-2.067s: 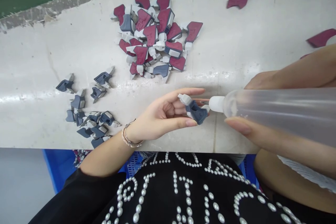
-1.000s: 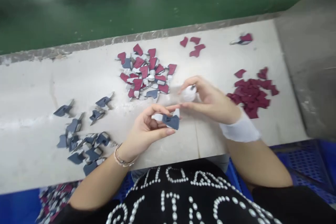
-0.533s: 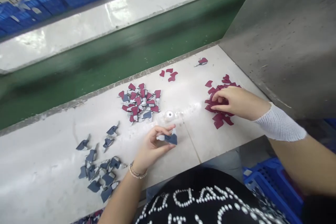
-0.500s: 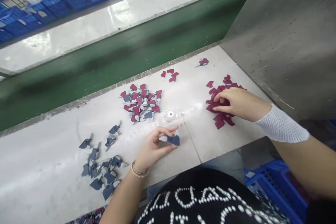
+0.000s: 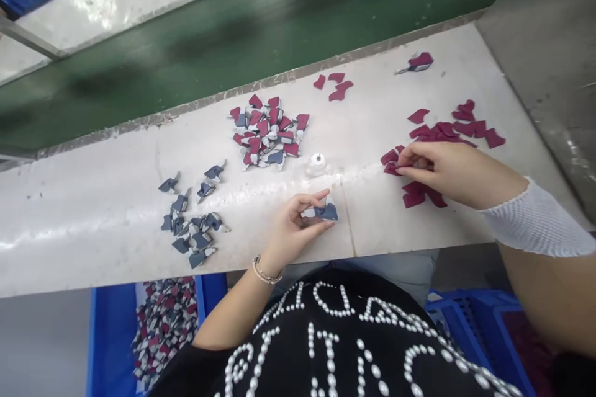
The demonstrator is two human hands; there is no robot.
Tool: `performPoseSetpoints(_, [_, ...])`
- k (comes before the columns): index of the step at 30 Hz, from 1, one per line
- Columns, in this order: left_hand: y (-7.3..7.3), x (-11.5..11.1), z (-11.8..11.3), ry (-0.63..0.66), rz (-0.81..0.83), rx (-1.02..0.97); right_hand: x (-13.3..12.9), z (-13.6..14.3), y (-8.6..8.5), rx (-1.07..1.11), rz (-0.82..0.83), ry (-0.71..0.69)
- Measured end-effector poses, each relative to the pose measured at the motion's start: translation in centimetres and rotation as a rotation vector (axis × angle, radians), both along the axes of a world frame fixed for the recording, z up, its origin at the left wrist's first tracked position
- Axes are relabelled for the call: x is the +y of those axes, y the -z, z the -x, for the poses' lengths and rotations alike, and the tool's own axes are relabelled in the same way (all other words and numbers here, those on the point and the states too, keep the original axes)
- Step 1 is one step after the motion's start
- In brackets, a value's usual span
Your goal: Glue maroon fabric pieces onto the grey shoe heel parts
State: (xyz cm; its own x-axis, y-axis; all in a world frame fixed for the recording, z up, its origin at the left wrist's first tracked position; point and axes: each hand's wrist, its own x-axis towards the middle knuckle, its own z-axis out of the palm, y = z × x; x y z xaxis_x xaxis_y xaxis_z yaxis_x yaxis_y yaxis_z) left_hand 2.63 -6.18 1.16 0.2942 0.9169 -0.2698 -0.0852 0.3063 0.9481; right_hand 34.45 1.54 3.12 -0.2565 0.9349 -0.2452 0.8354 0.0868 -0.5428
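My left hand point(image 5: 298, 226) holds a blue and white part point(image 5: 326, 211) between thumb and fingers, just above the white table near its front edge. On the right, my right hand point(image 5: 440, 167) pinches a maroon piece point(image 5: 393, 169) at the left side of a loose pile of maroon pieces point(image 5: 440, 131). A pile of assembled maroon, blue and white parts point(image 5: 267, 130) lies left of centre. Further left sit several blue and white parts point(image 5: 198, 239). A small white round item with a dark tip point(image 5: 318, 161) stands between the piles.
Several loose maroon pieces point(image 5: 339, 90) and one assembled part point(image 5: 420, 62) lie toward the table's far edge. A metal panel point(image 5: 559, 74) bounds the right side. Below the table are a blue bin of mixed parts point(image 5: 109, 335) and blue crates point(image 5: 465, 329). A green strip point(image 5: 261, 25) runs beyond.
The view has shifted and tilted downward. My right hand has moved to the left edge of the maroon pile and now pinches a piece there. My left hand still holds the blue and white part.
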Motion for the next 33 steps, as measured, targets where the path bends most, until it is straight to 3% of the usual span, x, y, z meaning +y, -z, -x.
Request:
performPoseSetpoints(3, [0.1, -0.6, -0.2, -0.070, 0.004, -0.046, -1.0, 1.4, -1.3, 0.034, 0.026, 0.022])
performPoseSetpoints(8, [0.3, -1.1, -0.3, -0.101, -0.046, -0.086, -3.3, 6.2, -3.3, 0.358, 0.001, -0.190])
performPoseSetpoints(11, [0.6, -1.3, -0.2, -0.129, -0.087, -0.063, -4.3, 8.9, -3.7, 0.556, 0.117, -0.250])
performPoseSetpoints(15, [1.3, -1.5, 0.2, -0.213, -0.177, -0.038, -4.7, 10.6, -3.6, 0.744, 0.308, -0.087])
performPoseSetpoints(20, [1.7, -1.6, 1.0, -0.222, -0.329, 0.167, -4.5, 11.2, -3.1, 0.747, 0.282, -0.007])
performPoseSetpoints(23, [1.3, -1.9, 1.2, -0.221, -0.402, 0.299, -4.7, 11.6, -2.9, 0.814, 0.363, 0.027])
performPoseSetpoints(33, [1.9, -3.1, 0.7, -0.304, -0.313, 0.225, -5.2, 11.5, -1.3, 0.975, 0.510, 0.124])
